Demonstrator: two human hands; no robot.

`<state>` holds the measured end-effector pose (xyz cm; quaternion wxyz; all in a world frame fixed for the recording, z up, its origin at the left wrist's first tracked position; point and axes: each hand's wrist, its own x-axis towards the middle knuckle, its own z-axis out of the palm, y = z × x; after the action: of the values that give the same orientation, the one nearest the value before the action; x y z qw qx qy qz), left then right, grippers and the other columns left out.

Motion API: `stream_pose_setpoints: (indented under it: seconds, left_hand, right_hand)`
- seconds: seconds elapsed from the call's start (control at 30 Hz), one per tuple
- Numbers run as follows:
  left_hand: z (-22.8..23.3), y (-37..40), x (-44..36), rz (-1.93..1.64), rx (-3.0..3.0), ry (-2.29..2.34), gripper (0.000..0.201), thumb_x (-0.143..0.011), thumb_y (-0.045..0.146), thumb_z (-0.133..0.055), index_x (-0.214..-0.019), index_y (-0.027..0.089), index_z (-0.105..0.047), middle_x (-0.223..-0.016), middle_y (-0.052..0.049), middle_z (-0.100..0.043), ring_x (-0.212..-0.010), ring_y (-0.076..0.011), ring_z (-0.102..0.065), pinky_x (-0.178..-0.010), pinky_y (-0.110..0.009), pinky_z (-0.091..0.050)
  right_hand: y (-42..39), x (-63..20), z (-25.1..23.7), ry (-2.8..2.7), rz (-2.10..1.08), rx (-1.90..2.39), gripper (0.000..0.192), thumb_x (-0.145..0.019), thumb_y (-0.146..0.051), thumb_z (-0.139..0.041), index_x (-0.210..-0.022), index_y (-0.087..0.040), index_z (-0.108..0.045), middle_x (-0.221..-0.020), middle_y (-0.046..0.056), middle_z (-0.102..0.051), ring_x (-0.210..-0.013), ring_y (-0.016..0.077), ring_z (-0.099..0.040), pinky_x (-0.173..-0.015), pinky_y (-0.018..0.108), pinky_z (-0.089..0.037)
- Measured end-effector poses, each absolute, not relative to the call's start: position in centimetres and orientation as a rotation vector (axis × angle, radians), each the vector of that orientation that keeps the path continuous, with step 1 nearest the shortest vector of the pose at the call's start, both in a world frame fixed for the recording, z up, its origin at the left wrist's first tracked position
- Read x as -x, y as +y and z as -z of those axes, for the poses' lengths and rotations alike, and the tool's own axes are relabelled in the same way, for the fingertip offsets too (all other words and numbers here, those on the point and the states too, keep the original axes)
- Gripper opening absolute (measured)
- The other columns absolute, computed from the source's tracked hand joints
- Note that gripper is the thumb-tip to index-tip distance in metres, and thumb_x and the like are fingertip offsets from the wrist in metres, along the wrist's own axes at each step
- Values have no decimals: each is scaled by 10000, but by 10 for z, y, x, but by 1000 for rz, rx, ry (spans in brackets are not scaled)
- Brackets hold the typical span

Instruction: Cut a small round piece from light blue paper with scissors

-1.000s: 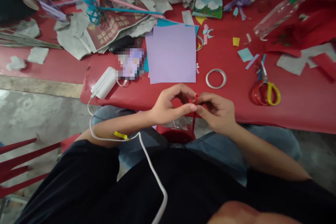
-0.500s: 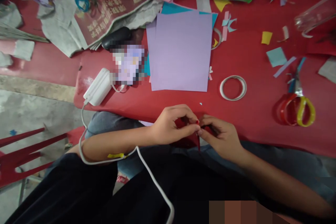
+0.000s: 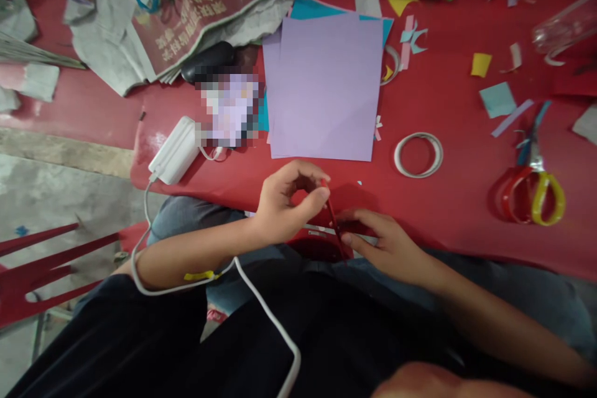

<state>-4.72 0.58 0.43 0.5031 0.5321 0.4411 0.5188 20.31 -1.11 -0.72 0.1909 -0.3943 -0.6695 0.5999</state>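
Observation:
Over the table's front edge, my left hand (image 3: 291, 202) pinches the upper end of a thin red stick (image 3: 334, 214) between thumb and forefinger. The stick slants down toward my lap; whether it is rolled paper I cannot tell. Lower down, my right hand (image 3: 380, 239) has its thumb and fingertips around the stick, in a light hold. Just beyond my hands lies a stack of lilac paper sheets (image 3: 326, 87), with blue sheets showing underneath.
On the red table (image 3: 448, 106) lie a tape roll (image 3: 418, 155), scissors (image 3: 534, 193), paper scraps (image 3: 498, 100) and crumpled newspaper (image 3: 107, 43). A white power bank (image 3: 175, 150) sits at the left edge, its cable (image 3: 268, 317) running across my left forearm. A red chair (image 3: 56, 273) stands at left.
My left hand has moved up and left, away from my right hand, with the stick's end in its pinch. More of the red stick now shows between the hands.

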Motion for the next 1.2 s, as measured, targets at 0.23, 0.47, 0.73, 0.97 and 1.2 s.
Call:
stream_pose_setpoints:
  seconds: [0.23,0.47,0.73,0.97,1.2]
  left_hand:
    - [13,7,52,-1264,-1117,1138,246,-988,391,-819,-1058,209,-669,-834,-10,-686,-641,-115,-687,-637,-255,-621]
    - [16,7,65,-1265,-1139,1132,202,-998,327,-820,-1060,187,-688,-831,-10,-709,-676,-111,-742,-673,-220,-625]
    - [10,11,70,-1244,-1154,1155,231,-979,358,-863,-1052,191,-721,-841,-22,-729,-703,-130,-753,-685,-248,-623]
    - [7,16,66,-1260,-1175,1152,234,-989,396,-849,-1023,185,-755,-842,-29,-743,-688,-124,-740,-672,-247,-628]
    - [7,20,70,-1243,-1248,1222,275,-957,440,-876,-994,184,-784,-853,-50,-770,-707,-135,-717,-683,-270,-606]
  right_hand:
    - [-19,-198,15,-1858,-1702,1120,287,-1020,-346,-768,-1299,-288,-742,-1143,53,-844,-1004,236,-828,-939,398,-701]
    - [-17,-197,17,-1773,-1707,1203,200,-1032,-337,-719,-1202,-245,-772,-1059,56,-840,-927,217,-814,-863,349,-691]
    - [-18,-200,14,-1738,-1732,1264,196,-1033,-338,-708,-1184,-235,-779,-1131,62,-845,-1019,221,-821,-946,340,-671]
    - [-19,-202,12,-1718,-1723,1284,190,-1021,-343,-721,-1169,-235,-773,-1121,59,-839,-1027,223,-815,-973,351,-663]
    - [-21,-206,12,-1657,-1777,1284,211,-1017,-367,-731,-1166,-224,-772,-1073,68,-830,-943,215,-793,-874,334,-652]
